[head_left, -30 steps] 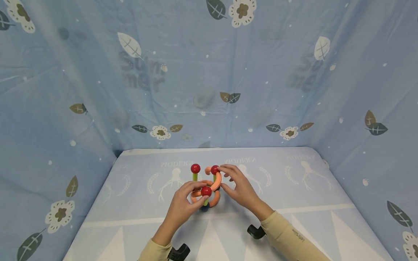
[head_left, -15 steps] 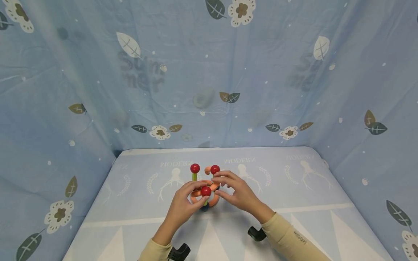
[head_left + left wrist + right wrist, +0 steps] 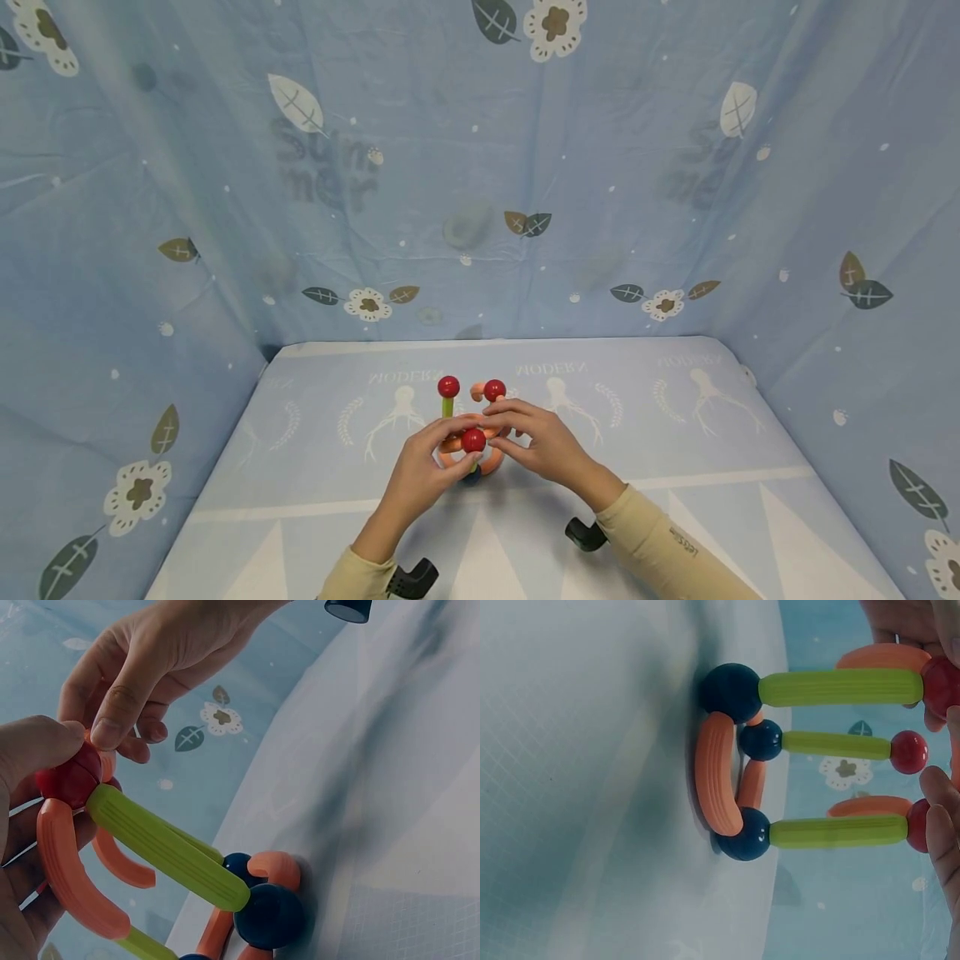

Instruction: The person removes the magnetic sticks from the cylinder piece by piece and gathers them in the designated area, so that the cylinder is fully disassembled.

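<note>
A frame of magnetic rods and balls stands on the table, with blue balls (image 3: pixel 733 693) and curved orange rods (image 3: pixel 717 776) at its base. Upright green rods (image 3: pixel 838 833) carry red balls at the top. My left hand (image 3: pixel 422 463) holds the near red ball (image 3: pixel 473 440) between thumb and fingers. With thumb and fingertips, my right hand (image 3: pixel 543 442) pinches a curved orange rod (image 3: pixel 955 742) at the near red ball. Its fingers partly cover that rod in the head view. Another red ball (image 3: pixel 448 387) tops the back left upright, and a third red ball (image 3: pixel 494 390) the back right one.
Pale patterned cloth covers the table (image 3: pixel 315 467). A blue printed curtain (image 3: pixel 480 167) surrounds it at the back and both sides. Black wrist-camera mounts (image 3: pixel 413 578) sit below both wrists.
My right hand has come away from the back right red ball and shifted left toward my left hand. The curved orange rod there has swung toward the near red ball. My left hand stays put.
</note>
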Tool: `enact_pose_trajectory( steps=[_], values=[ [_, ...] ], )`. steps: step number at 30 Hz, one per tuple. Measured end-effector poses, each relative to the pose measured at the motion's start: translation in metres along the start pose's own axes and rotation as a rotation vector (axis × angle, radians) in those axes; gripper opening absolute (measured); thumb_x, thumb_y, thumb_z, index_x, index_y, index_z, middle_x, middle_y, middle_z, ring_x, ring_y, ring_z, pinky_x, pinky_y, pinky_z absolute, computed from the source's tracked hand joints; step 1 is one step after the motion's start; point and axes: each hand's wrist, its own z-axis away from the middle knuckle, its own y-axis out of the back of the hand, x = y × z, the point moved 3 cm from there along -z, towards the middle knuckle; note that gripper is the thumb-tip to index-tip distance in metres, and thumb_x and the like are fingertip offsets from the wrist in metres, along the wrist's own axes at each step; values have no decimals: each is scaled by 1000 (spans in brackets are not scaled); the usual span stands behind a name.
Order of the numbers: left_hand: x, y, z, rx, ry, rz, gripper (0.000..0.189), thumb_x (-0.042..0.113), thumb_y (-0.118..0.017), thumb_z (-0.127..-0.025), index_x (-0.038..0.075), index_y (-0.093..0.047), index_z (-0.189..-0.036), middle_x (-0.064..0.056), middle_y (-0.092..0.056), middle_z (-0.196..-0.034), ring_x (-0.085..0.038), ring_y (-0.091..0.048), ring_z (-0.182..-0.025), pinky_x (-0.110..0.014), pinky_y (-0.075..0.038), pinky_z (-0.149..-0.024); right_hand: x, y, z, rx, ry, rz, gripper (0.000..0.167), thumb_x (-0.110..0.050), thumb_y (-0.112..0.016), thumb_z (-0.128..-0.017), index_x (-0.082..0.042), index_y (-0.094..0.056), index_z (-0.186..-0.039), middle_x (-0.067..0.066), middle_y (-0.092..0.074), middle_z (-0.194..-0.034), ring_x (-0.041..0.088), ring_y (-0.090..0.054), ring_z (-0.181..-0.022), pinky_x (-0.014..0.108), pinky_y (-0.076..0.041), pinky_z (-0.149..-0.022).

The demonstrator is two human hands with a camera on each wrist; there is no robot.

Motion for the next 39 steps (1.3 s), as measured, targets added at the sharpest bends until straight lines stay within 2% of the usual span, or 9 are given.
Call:
enact_pose_trajectory(
  steps=[3, 10, 19, 25, 31, 35, 39],
  values=[
    [1, -1, 0, 12, -23, -2, 44, 16, -83, -87, 28, -70, -127, 11, -67, -126, -9, -66, -103, -35, -58, -86, 0, 0, -1, 1, 17, 8, 38, -11, -82, -87, -16, -73, -124, -2, -66, -126, 10, -68, -90, 19, -56, -78],
    [1, -2, 0, 26, -33, -14, 42, 13, -84, -86, 21, -71, -125, 6, -69, -127, -11, -66, -104, -35, -58, -86, 0, 1, -3, -10, 50, 5, 34, -7, -82, -87, -17, -74, -118, -3, -66, -123, 8, -67, -92, 31, -60, -74],
    [3, -2, -1, 20, -22, 6, 41, 11, -84, -86, 23, -71, -123, 9, -68, -126, -10, -66, -99, -36, -58, -84, -1, 2, -4, -30, 49, 22, 23, -16, -76, -93, -19, -74, -116, -5, -65, -123, 9, -66, -93, 18, -54, -81],
    [2, -2, -1, 15, -50, 10, 38, 13, -83, -87, 23, -70, -122, 6, -68, -126, -9, -65, -99, -32, -58, -84, -1, 2, -4, -26, 59, 12, 22, -14, -77, -92, -19, -74, -114, -5, -64, -121, 13, -67, -91, 20, -55, -79],
    [1, -2, -1, 11, -74, 3, 35, 15, -82, -88, 18, -70, -121, 4, -68, -126, -10, -65, -98, -31, -58, -83, 1, 4, -5, -15, 52, 21, 23, -12, -77, -92, -18, -73, -113, -5, -65, -120, 8, -65, -92, 26, -58, -77],
    [1, -1, 0, 11, -46, -5, 37, 15, -83, -87, 17, -71, -122, 7, -68, -125, -10, -65, -97, -34, -58, -84, 3, 5, -4, -10, 26, 26, 26, -10, -79, -90, -17, -74, -114, -2, -66, -120, 6, -64, -93, 33, -60, -75],
    [0, -1, 1, 15, -13, -15, 40, 15, -84, -86, 20, -71, -123, 9, -67, -125, -10, -64, -98, -33, -58, -85, 3, 4, -3, -24, 20, 59, 28, -12, -80, -89, -16, -75, -116, 1, -67, -122, 7, -65, -95, 30, -58, -80]
  ],
)
